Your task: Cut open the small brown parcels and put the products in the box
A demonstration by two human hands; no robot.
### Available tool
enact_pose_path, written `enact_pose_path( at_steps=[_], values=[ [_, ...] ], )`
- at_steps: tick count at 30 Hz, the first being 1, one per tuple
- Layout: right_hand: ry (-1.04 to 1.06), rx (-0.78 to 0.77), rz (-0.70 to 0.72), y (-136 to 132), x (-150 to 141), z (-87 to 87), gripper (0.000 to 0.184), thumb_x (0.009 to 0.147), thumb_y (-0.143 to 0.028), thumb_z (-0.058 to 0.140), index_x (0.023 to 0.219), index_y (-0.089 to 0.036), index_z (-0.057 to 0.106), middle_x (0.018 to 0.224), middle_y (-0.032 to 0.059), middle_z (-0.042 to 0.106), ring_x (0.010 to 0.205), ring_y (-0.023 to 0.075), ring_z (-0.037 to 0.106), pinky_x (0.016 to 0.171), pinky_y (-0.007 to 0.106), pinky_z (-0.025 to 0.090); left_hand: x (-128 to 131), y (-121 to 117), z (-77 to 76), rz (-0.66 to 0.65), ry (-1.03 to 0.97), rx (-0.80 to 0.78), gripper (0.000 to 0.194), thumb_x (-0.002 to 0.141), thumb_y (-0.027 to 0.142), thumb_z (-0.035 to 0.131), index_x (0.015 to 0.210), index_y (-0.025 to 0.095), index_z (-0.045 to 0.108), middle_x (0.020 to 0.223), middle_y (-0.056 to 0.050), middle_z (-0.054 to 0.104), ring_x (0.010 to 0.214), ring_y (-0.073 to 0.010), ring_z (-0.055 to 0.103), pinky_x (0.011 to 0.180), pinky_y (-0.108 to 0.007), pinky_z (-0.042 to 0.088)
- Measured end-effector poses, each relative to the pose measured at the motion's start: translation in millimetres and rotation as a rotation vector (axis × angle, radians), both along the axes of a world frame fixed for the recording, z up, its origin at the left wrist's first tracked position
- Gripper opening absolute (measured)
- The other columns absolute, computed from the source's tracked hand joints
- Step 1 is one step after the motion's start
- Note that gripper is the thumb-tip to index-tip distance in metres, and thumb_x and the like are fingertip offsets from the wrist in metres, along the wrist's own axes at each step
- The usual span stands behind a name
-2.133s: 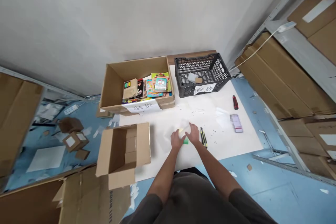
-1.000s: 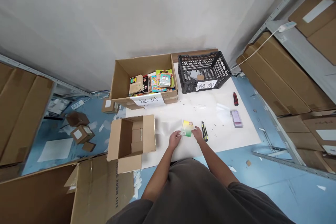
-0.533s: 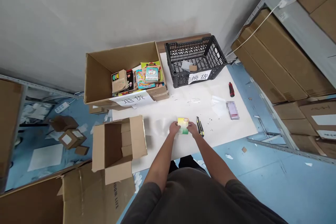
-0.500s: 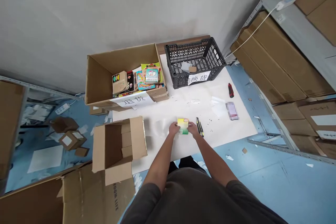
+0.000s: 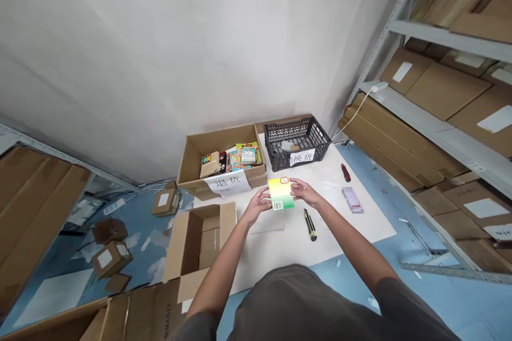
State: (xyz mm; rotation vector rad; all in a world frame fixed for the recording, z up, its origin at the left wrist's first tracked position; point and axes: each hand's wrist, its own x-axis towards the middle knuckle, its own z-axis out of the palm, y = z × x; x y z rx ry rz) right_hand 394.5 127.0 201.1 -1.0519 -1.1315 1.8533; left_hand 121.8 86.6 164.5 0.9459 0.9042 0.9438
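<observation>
A small yellow-and-green book [image 5: 281, 193] with a barcode at its lower left is held up above the table. My left hand [image 5: 258, 206] grips its left edge, fingers behind and thumb at the side. On the opposite edge, my right hand [image 5: 304, 192] pinches it in the same way. A utility knife [image 5: 310, 225] with a yellow-and-black handle lies on the white tabletop below my right hand. Behind the book stands a cardboard carton [image 5: 192, 186] with several colourful books and small boxes inside.
A black plastic crate [image 5: 276, 162] with a paper label stands at the back. An opened cardboard box [image 5: 229, 218] sits at the left. A red-and-black cutter [image 5: 345, 172] and a pixelated phone-like item [image 5: 352, 200] lie at the right. Shelves [image 5: 440, 117] with cartons flank the right side.
Both hands have raised the book off the table and forward, towards the carton and crate. The camera view has tilted up, showing more wall and shelving.
</observation>
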Motion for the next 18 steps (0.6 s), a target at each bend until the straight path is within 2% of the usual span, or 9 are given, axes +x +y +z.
enact_pose_path(
  at_steps=[3, 6, 9, 13, 15, 18],
  values=[
    [0.03, 0.073, -0.016, -6, -20, 33.9, 0.074, 0.067, -0.033, 0.088, 0.136, -0.033, 0.062, 0.115, 0.0027, 0.069, 0.093, 0.0181, 0.068, 0.073, 0.03, 0.058, -20, -10, 44.9, 0.019, -0.042, 0.082, 0.083, 0.074, 0.035, 0.085, 0.149, 0.031, 0.049, 0.123, -0.008, 0.065, 0.093, -0.016, 0.067, 0.086, -0.034, 0.056],
    [0.044, 0.11, -0.038, -16, -44, 49.7, 0.075, 0.067, -0.034, 0.088, 0.137, -0.033, 0.062, 0.116, 0.0042, 0.068, 0.093, 0.0192, 0.068, 0.072, 0.03, 0.058, -35, -24, 68.4, 0.031, -0.051, 0.119, 0.084, 0.076, 0.036, 0.084, 0.151, 0.033, 0.048, 0.132, -0.01, 0.062, 0.1, -0.0183, 0.066, 0.083, -0.032, 0.057],
    [0.042, 0.11, -0.017, -25, -64, 57.4, 0.078, 0.067, -0.034, 0.087, 0.14, -0.034, 0.059, 0.115, 0.004, 0.069, 0.091, 0.0191, 0.068, 0.072, 0.03, 0.058, -47, -35, 75.0, 0.06, -0.033, 0.153, 0.092, 0.072, 0.034, 0.088, 0.153, 0.033, 0.045, 0.131, -0.01, 0.061, 0.097, -0.0174, 0.066, 0.078, -0.028, 0.055],
    [0.061, 0.075, 0.07, -34, -81, 61.5, 0.089, 0.067, -0.028, 0.085, 0.147, -0.038, 0.049, 0.115, 0.0027, 0.071, 0.091, 0.0198, 0.069, 0.076, 0.033, 0.059, -60, -42, 71.6, 0.105, -0.031, 0.171, 0.091, 0.073, 0.035, 0.087, 0.153, 0.033, 0.044, 0.126, -0.008, 0.062, 0.093, -0.0159, 0.066, 0.075, -0.027, 0.055],
    [0.055, 0.072, 0.079, -37, -86, 62.8, 0.093, 0.066, -0.026, 0.084, 0.149, -0.038, 0.046, 0.116, 0.003, 0.071, 0.09, 0.0203, 0.07, 0.075, 0.034, 0.059, -66, -43, 70.8, 0.145, 0.026, 0.195, 0.091, 0.072, 0.034, 0.087, 0.153, 0.031, 0.046, 0.125, -0.009, 0.063, 0.095, -0.0167, 0.066, 0.079, -0.029, 0.056],
    [0.007, 0.122, 0.015, -40, -92, 68.6, 0.091, 0.066, -0.023, 0.081, 0.149, -0.037, 0.047, 0.117, 0.0043, 0.07, 0.086, 0.0194, 0.07, 0.069, 0.029, 0.057, -70, -43, 77.9, 0.305, 0.221, 0.25, 0.081, 0.074, 0.035, 0.085, 0.148, 0.028, 0.054, 0.13, -0.01, 0.064, 0.11, -0.022, 0.065, 0.092, -0.035, 0.056]
  ],
)
